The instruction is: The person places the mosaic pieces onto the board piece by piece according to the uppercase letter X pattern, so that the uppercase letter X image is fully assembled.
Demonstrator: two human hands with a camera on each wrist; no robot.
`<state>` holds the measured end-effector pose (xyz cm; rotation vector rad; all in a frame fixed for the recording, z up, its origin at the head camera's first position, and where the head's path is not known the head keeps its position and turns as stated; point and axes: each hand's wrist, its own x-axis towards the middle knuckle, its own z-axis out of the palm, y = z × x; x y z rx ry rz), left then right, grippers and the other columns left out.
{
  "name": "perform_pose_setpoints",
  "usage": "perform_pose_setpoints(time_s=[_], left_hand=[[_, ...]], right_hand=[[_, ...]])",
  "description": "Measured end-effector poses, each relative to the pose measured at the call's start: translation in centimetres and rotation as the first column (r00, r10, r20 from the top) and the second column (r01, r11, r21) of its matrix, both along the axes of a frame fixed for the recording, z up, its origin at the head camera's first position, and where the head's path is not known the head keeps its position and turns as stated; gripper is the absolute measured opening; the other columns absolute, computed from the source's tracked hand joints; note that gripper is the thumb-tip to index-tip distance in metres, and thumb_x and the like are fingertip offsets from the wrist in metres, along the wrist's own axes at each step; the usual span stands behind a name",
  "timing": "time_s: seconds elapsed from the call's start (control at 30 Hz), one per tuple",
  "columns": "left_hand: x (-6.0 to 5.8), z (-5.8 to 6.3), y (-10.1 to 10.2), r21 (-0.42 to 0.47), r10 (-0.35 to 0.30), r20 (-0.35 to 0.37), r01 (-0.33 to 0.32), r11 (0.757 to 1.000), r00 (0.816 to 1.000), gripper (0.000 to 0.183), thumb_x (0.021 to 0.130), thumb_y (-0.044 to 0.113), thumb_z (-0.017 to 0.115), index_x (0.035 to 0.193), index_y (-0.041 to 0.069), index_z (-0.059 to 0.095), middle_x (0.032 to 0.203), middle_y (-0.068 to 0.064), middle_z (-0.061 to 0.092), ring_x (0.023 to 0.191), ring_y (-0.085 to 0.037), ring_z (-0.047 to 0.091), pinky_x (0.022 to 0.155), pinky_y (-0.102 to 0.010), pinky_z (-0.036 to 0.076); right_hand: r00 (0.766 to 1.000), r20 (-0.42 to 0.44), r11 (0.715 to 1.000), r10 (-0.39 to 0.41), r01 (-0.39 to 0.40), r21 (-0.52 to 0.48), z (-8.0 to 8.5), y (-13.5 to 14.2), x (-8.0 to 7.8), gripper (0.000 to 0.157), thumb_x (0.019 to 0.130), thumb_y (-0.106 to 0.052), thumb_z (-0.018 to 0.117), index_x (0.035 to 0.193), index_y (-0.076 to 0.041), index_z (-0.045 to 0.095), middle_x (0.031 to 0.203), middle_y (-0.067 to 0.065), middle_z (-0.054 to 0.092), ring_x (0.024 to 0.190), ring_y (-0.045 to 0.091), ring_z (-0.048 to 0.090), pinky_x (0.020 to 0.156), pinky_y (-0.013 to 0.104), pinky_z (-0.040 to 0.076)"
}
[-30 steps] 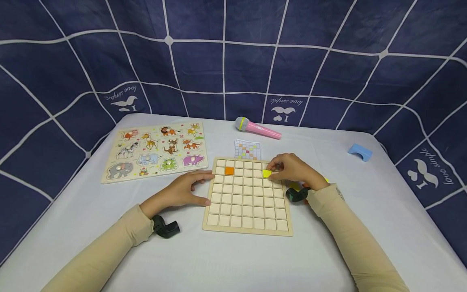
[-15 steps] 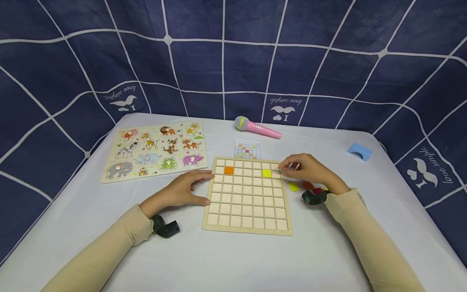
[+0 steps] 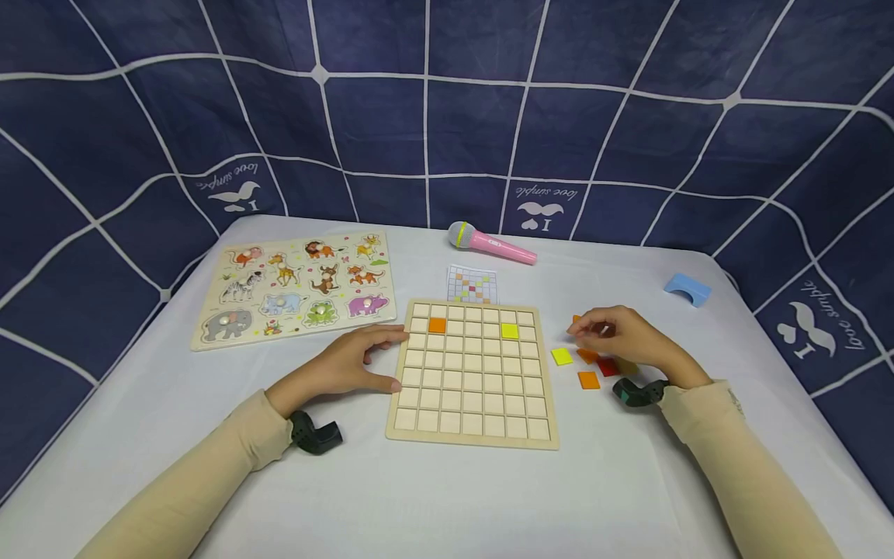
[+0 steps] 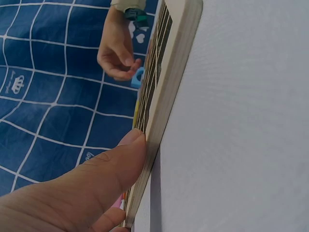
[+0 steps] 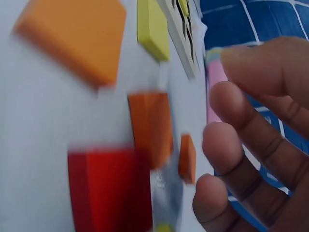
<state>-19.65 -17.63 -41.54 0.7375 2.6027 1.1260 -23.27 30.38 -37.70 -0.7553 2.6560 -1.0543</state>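
Observation:
A wooden grid board lies on the white table. An orange tile and a yellow tile sit in cells of its second row from the far side. My left hand rests against the board's left edge, thumb and fingers spread along it; the left wrist view shows the thumb on the rim. Over loose tiles to the right of the board hovers my right hand, fingers loosely bent and holding nothing. Beneath and around it lie a red tile, a yellow tile and several orange tiles, partly hidden.
Behind the board lies a printed pattern card, and farther back a pink toy microphone. An animal peg puzzle is at the back left. On the right stands a blue arch block. Dark blue cloth hangs behind the table.
My right hand has let go of the yellow tile in its board cell and moved right, over the loose tiles. My left hand stays at the board's edge.

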Motion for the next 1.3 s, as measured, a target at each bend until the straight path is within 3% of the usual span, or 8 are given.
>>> perform_pose_setpoints(time_s=[0.2, 0.53, 0.9, 1.3], left_hand=[[0.0, 0.0, 0.0, -0.001, 0.0, 0.004, 0.0, 1.0, 1.0, 0.082, 0.082, 0.028, 0.097, 0.152, 0.003, 0.062, 0.164, -0.019, 0.05, 0.125, -0.029, 0.059, 0.087, -0.031, 0.05], [0.0, 0.0, 0.0, -0.001, 0.0, 0.008, 0.0, 1.0, 1.0, 0.082, 0.083, 0.03, 0.097, 0.152, 0.004, 0.062, 0.164, -0.018, 0.049, 0.126, -0.029, 0.059, 0.088, -0.032, 0.05], [0.0, 0.0, 0.0, -0.003, 0.002, 0.004, -0.002, 1.0, 1.0, 0.082, 0.082, 0.028, 0.097, 0.152, 0.003, 0.062, 0.164, -0.019, 0.05, 0.126, -0.029, 0.059, 0.088, -0.032, 0.05], [0.1, 0.0, 0.0, -0.003, 0.004, 0.007, -0.004, 1.0, 1.0, 0.082, 0.083, 0.029, 0.097, 0.152, 0.003, 0.061, 0.164, -0.019, 0.049, 0.126, -0.029, 0.059, 0.088, -0.032, 0.05]], right_hand=[[0.999, 0.049, 0.999, 0.012, -0.014, 0.048, 0.2, 1.8, 0.2, 0.019, 0.095, -0.001, 0.08, 0.113, 0.002, 0.079, 0.107, 0.01, 0.079, 0.085, 0.013, 0.059, 0.076, 0.023, 0.052], [0.995, 0.102, 0.997, 0.007, -0.016, 0.08, -0.2, 2.3, 0.5, 0.028, 0.089, -0.003, 0.087, 0.114, 0.003, 0.078, 0.095, 0.003, 0.067, 0.069, 0.012, 0.051, 0.063, 0.024, 0.046], [0.999, 0.047, 0.99, -0.026, 0.019, 0.139, -0.7, 1.7, 0.4, 0.025, 0.087, -0.004, 0.089, 0.109, 0.0, 0.078, 0.092, -0.001, 0.066, 0.065, 0.011, 0.048, 0.061, 0.025, 0.042], [1.0, 0.028, 0.989, -0.008, 0.004, 0.146, -0.8, 1.9, 0.3, 0.023, 0.087, 0.001, 0.087, 0.108, 0.001, 0.078, 0.092, -0.001, 0.067, 0.071, 0.011, 0.051, 0.065, 0.024, 0.045]])
